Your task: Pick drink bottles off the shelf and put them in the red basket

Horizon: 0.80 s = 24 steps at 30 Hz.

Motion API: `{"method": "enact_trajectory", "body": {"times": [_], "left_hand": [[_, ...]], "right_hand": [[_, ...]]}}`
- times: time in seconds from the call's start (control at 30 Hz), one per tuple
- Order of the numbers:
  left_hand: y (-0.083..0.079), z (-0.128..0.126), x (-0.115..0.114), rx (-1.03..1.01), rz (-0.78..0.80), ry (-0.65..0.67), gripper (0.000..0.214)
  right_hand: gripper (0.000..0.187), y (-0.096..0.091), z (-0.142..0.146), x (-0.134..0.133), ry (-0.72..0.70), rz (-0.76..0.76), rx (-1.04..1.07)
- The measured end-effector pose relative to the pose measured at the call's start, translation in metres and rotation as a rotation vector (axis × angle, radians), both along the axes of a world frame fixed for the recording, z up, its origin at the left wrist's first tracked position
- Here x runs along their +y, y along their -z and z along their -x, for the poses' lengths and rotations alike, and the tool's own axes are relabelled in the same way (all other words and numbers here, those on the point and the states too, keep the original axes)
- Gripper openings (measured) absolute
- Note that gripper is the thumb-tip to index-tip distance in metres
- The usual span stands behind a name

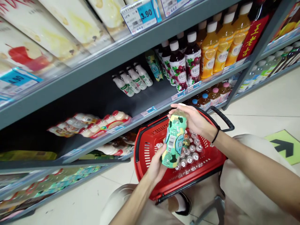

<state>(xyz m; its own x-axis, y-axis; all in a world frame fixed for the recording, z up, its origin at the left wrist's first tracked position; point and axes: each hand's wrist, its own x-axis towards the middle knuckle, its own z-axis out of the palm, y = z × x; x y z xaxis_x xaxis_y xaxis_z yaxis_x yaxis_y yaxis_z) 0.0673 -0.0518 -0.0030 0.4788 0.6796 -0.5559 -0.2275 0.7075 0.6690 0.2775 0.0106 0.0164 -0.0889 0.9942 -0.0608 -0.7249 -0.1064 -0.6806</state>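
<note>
Mint green and pale yellow with dark patches, a contoured plastic bottle was gripped by 2 bare hands above a red plastic basket. The left hand had closed around its lower end, thumb along the near side and the other fingers mostly hidden beneath. The right hand curved about the neck, its fingers nearly straight and reaching across beside the white cap; how firmly it pressed could not be told. Its forearm came in from the right, a thin black band around the wrist. The bottle lay tilted between the hands, cap end away from the wearer, barcode facing up.

Directly under the grip, small bottles with silvery tops sat in the basket, partly covered by the held bottle. The basket's far rim stood between the hands and the lowest shelf, and its black handle jutted out beyond the right hand. Ahead of the grip, a grey shelf carried 4 small white bottles, dark purple juice bottles with white caps and orange juice bottles. Left of the grip lay red-wrapped white bottles.
</note>
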Motion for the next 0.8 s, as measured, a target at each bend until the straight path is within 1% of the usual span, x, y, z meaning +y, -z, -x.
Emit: {"method": "enact_trajectory", "body": {"times": [0.1,0.27,0.37,0.5,0.6,0.7,0.8], "left_hand": [[0.001,0.000,0.001,-0.027,0.016,-0.001,0.067],[0.006,0.002,0.001,0.030,0.072,-0.049,0.065],[0.004,0.001,0.002,0.031,0.074,-0.043,0.065],[-0.003,-0.003,0.002,-0.019,0.083,0.021,0.062],[-0.005,-0.006,0.000,-0.030,0.067,0.003,0.057],[-0.005,-0.008,-0.001,0.005,0.048,-0.017,0.054],[-0.002,-0.007,-0.001,0.037,0.032,-0.017,0.058]], "right_hand": [[0.031,0.001,-0.001,0.000,0.003,-0.017,-0.010],[0.031,0.001,-0.001,-0.001,0.003,-0.004,-0.001],[0.034,0.002,0.000,-0.001,0.004,0.014,0.032],[0.034,0.004,0.001,-0.002,-0.007,-0.005,0.051],[0.033,0.004,0.001,-0.003,-0.027,-0.026,0.040],[0.034,0.002,0.002,-0.005,-0.046,-0.029,0.014],[0.036,0.002,0.003,-0.006,-0.048,-0.020,0.006]]}}
